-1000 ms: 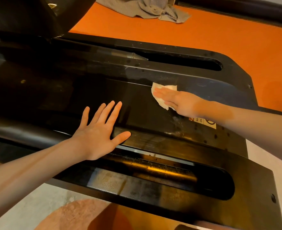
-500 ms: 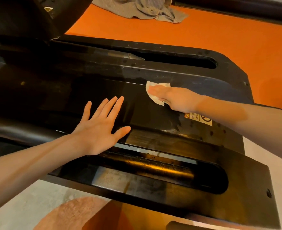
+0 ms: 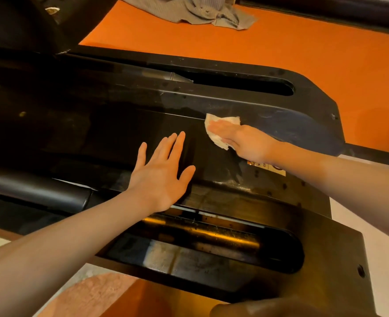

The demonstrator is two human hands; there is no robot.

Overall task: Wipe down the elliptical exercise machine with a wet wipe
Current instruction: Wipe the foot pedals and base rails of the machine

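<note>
The person leans over the black base of the elliptical machine [image 3: 246,106], both arms stretched out across it. The left hand [image 3: 163,172] lies flat on the glossy middle panel, fingers straight and slightly spread, thumb out to the side, holding nothing. Just beyond and to the right of it, the right hand [image 3: 241,140] presses a crumpled white wet wipe [image 3: 221,121] flat against the same panel with straight fingers; the wipe pokes out past the fingertips and under the palm's near edge. The 2 hands are close but apart. Under the right wrist sits a yellowish warning sticker [image 3: 266,167], partly covered by the forearm. Nearer than the left hand, a long rounded slot [image 3: 212,252] opens in the base, with a brass-coloured bar showing inside. A second slot [image 3: 246,84] runs beyond the right hand. Past the machine, an orange floor mat [image 3: 280,46] carries a rumpled grey cloth [image 3: 189,10].
</note>
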